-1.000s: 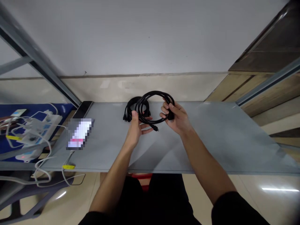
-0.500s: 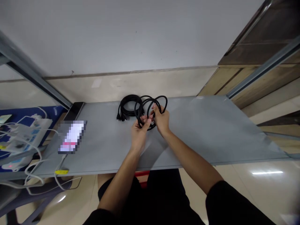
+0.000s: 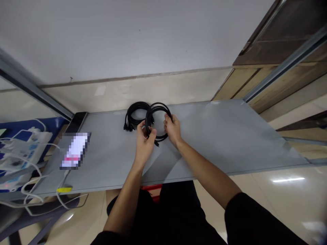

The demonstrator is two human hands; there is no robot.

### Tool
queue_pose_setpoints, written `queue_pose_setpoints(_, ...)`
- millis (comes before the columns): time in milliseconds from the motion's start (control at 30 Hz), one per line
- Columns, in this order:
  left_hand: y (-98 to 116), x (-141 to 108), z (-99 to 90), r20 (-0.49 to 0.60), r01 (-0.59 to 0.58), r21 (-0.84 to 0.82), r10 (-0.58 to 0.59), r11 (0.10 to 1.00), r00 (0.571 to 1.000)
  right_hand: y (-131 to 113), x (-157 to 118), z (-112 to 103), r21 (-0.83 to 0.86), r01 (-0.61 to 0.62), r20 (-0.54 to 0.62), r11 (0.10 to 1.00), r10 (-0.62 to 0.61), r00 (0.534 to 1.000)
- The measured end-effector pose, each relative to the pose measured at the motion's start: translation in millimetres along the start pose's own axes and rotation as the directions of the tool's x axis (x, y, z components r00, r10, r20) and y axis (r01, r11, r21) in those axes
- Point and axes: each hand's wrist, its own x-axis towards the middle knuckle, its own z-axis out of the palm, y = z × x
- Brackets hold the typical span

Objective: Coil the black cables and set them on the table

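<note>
A black cable coil (image 3: pixel 157 109) is held over the grey table (image 3: pixel 219 136), toward its far middle. My left hand (image 3: pixel 144 139) grips the coil's left side, with a cable end poking out below the fingers. My right hand (image 3: pixel 173 128) grips the coil's right side. A second black coiled cable (image 3: pixel 134 114) lies flat on the table just left of and behind the held one, its plug end at the left.
A phone (image 3: pixel 73 149) lies on the table's left part, a white cable (image 3: pixel 63 180) running off the front edge. A dark flat object (image 3: pixel 76 119) sits at the far left corner. White power strips (image 3: pixel 17 149) and cords lie left. A metal frame post (image 3: pixel 33 92) slants at left.
The held coil has tightened into a smaller loop and shifted left toward the resting coil. My hands came together, then spread to the coil's two sides. The view has tilted slightly.
</note>
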Motion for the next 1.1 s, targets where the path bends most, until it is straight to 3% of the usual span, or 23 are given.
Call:
queue_pose_setpoints(67, -7.8, 0.5, -8.8, 0.029, -0.034, 0.102, 0.031, 0.994, 0.999, -5.0, 1.4, -5.1, 0.131, -0.009, 0.018, 0.991, 0.007, 1.000)
queue_pose_setpoints(167, -14.8, 5.9, -26.4, 0.054, -0.028, 0.116, 0.022, 0.993, 0.998, -16.2, 2.0, -15.2, 0.244, -0.019, 0.116, 0.970, -0.009, 0.993)
queue_pose_setpoints(467, 5.0, 27.2, -86.2, -0.182, -0.087, 0.066, 0.098, 0.994, 0.978, -38.5, 10.8, -70.0, 0.200, 0.046, 0.188, 0.979, -0.084, 0.978)
queue_pose_setpoints(633, 12.9, 28.2, -102.7, -0.275, -0.081, 0.022, 0.084, 0.996, 0.958, -54.9, 7.5, -99.8, 0.238, -0.019, 0.134, 0.971, -0.013, 0.991)
queue_pose_setpoints(733, 14.6, 27.3, -103.5, -0.280, -0.043, -0.064, 0.023, 0.997, 0.960, -55.9, 5.4, -107.0, 0.375, -0.009, 0.145, 0.927, -0.049, 0.988)
queue_pose_setpoints(867, 14.6, 26.9, -95.4, -0.213, 0.037, -0.157, -0.070, 0.987, 0.975, -46.4, 8.6, -108.5, 0.551, -0.039, 0.259, 0.834, -0.126, 0.958)
queue_pose_setpoints(1000, 10.9, 25.8, -76.2, -0.119, 0.146, -0.172, -0.168, 0.974, 0.979, -36.7, 11.6, -98.5, 0.474, -0.184, 0.441, 0.861, -0.051, 0.896)
queue_pose_setpoints(1100, 7.9, 19.9, -56.5, 0.021, 0.222, -0.160, -0.222, 0.962, 0.975, -28.8, 7.3, -79.2, 0.294, -0.245, 0.580, 0.924, 0.031, 0.814)
